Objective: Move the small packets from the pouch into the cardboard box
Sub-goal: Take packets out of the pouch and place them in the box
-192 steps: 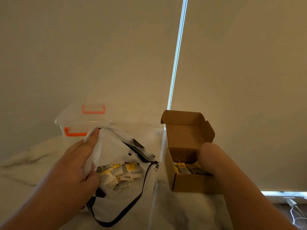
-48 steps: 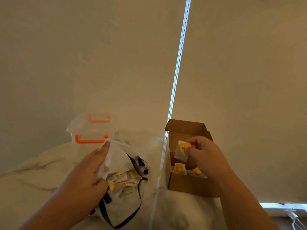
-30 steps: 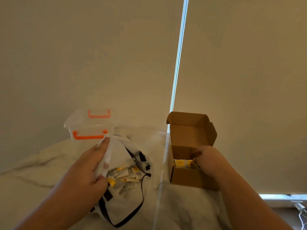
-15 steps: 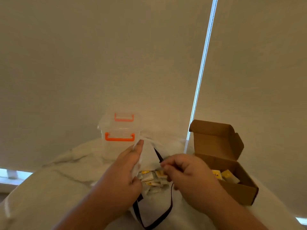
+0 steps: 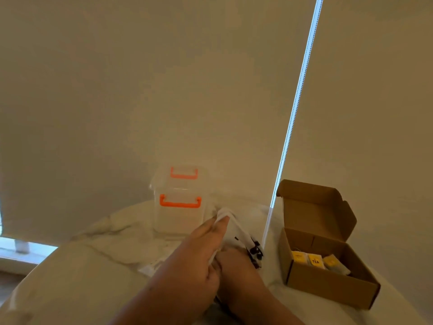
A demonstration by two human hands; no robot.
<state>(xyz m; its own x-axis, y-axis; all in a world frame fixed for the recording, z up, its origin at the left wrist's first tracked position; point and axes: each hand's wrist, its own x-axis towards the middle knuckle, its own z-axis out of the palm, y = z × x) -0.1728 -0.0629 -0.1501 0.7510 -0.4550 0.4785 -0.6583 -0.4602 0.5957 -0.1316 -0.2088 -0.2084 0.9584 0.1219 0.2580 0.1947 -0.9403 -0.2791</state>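
Three packets on show: yellow-labelled packets lie side by side on the floor of the cardboard box, and one reads TEA.
Box: it stands open at the right of the table, lid flap up, well clear of both hands.
Pouch: the white pouch with black trim lies on the table between the clear tub and the box. Whatever it holds is hidden under the hands.
Left hand: the left hand pinches the pouch's upper flap, fingers stretched along the cloth with the flap caught against the thumb, lifting the mouth open.
Right hand: the right hand goes in under the left, and its fingers are buried in the cloth. Spread or closed on a packet? Can't tell.
Step in hand: this looks like a dip for the next packet, with a carry across to the box to follow.
How they'll handle: probably feather-light, thin and paper-wrapped, soft enough to crumple. If they're tea bags, strings could snag a neighbour and drag it out too.
Where to take hold: I'd pinch one by a flat edge or corner between thumb and forefinger, lightly and without squeezing.
Watch for: the pouch is limp, so the mouth should collapse if the left hand lets go. The box looks light enough to slide if bumped.
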